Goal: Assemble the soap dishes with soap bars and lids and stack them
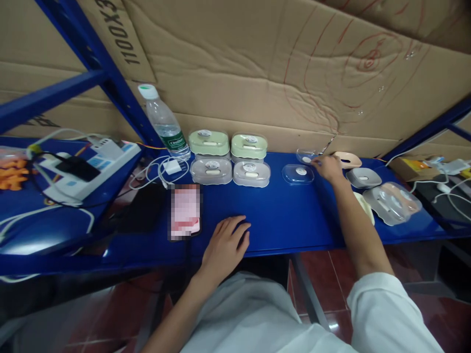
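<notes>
My right hand (330, 169) reaches to the back of the blue table, its fingers closed at the edge of a clear plastic lid (306, 156). A second clear lid (299, 173) with a round white label lies just in front. Beside that hand are a peach oval tray (349, 159), a grey oval tray (364, 177) and a cream piece (365, 207) partly hidden by my forearm. My left hand (226, 245) lies at the front edge of the table, fingers apart, holding nothing. Green lidded boxes (209, 142) and grey lidded boxes (251, 173) stand grouped at centre left.
A water bottle (167, 125) stands at the back left, near a white charger (172, 167) and its cable. A phone (185, 212) lies left of my left hand. Clear-covered boxes (390, 203) sit at right. Blue shelf posts (121, 108) and a cardboard wall (235, 63) bound the table.
</notes>
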Motion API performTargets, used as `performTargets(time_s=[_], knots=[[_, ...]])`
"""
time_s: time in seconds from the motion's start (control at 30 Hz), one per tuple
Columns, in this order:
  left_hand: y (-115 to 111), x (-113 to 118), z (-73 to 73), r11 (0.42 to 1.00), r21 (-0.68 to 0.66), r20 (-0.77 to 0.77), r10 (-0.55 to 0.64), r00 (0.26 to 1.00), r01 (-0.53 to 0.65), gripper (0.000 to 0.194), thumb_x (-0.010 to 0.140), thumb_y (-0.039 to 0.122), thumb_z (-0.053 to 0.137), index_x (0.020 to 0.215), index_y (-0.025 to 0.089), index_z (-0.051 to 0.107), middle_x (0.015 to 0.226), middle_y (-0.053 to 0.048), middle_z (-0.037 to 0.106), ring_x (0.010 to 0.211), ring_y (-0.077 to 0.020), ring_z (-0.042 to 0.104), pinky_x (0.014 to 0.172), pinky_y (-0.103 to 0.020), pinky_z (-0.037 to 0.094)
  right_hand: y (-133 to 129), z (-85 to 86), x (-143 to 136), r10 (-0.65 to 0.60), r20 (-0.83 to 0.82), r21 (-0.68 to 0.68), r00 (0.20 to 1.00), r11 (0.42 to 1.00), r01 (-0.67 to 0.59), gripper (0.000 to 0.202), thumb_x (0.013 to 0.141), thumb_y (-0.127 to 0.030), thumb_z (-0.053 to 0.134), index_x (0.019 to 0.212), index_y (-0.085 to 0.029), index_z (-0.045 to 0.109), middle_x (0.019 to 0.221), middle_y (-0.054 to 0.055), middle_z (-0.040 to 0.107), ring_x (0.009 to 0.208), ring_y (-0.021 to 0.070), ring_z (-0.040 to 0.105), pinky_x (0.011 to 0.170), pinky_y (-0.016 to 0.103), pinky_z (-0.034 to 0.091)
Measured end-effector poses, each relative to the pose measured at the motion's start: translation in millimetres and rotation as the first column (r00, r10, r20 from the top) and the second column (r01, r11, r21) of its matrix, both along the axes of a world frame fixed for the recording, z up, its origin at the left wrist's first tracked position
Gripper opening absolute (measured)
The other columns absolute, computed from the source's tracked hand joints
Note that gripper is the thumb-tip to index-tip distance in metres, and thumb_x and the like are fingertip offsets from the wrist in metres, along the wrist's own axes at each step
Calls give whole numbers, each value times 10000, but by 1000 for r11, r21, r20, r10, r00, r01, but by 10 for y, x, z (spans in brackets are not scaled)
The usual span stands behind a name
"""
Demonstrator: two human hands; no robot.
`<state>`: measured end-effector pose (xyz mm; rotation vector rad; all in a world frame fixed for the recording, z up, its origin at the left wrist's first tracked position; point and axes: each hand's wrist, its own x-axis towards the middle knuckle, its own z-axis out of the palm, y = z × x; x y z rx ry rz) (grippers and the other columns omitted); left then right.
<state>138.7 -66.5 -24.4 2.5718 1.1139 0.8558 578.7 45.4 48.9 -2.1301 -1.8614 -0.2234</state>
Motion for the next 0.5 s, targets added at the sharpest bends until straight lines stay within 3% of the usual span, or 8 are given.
performTargets(time_s=[0.1, 0.2, 0.23, 0.3, 0.37, 0.43, 0.5], knots=[[-9, -4, 7, 1000, 8, -6, 16, 1000, -16, 289, 1046, 205, 565, 1305, 209, 694, 1348, -105, 717, 1208, -294, 684, 1088, -505, 559, -298, -8, -234, 49, 29, 100, 998, 994, -52, 370, 1080, -363, 460, 1103, -134, 749, 1127, 216, 772, 1134, 359, 706, 1059, 558, 471], [-24, -20, 38, 1000, 5, 4, 17, 1000, -17, 485, 1041, 275, 618, 1519, 224, 548, 1550, -150, 580, 1358, -311, 620, 1114, -496, 557, -867, -123, -782, 293, 63, 79, 954, 951, -297, 307, 1091, -366, 491, 1111, -198, 747, 1113, 130, 779, 1072, 290, 720, 971, 456, 521], [-26, -27, 50, 1000, 8, -1, -3, 1000, 3, 555, 1035, 310, 643, 1566, 235, 499, 1639, -170, 481, 1439, -330, 562, 1134, -508, 544, -1067, -160, -998, 394, 58, 29, 917, 918, -396, 269, 1094, -335, 501, 1107, -243, 753, 1124, 82, 787, 1070, 250, 724, 956, 409, 530], [-21, -38, 68, 997, 21, -42, -74, 996, 75, 596, 1024, 361, 673, 1583, 267, 487, 1748, -179, 300, 1561, -371, 423, 1186, -556, 494, -1369, -181, -1357, 625, 26, -39, 780, 780, -624, 272, 1110, -270, 483, 1199, -248, 739, 1191, 74, 782, 1117, 222, 721, 1005, 400, 528], [-10, -39, 71, 989, 26, -91, -140, 986, 143, 500, 1029, 378, 667, 1510, 272, 576, 1757, -160, 296, 1593, -382, 372, 1220, -589, 451, -1445, -102, -1460, 714, -38, -64, 699, 697, -715, 340, 1121, -351, 491, 1401, -252, 655, 1368, 91, 730, 1277, 239, 675, 1122, 445, 495], [0, -28, 62, 987, 15, -116, -159, 980, 162, 395, 1040, 381, 649, 1414, 253, 658, 1702, -144, 419, 1580, -368, 401, 1228, -582, 451, -1295, 53, -1206, 654, -110, -39, 748, 749, -661, 498, 1127, -489, 444, 1555, -249, 526, 1522, 109, 639, 1417, 265, 595, 1183, 475, 467], [1, -15, 50, 990, 7, -110, -142, 984, 143, 354, 1044, 383, 642, 1361, 233, 692, 1635, -144, 513, 1560, -362, 435, 1210, -569, 480, -1044, 201, -677, 423, -138, 81, 896, 906, -415, 559, 1147, -527, 320, 1490, -178, 590, 1471, 157, 670, 1375, 274, 634, 1143, 468, 499]])
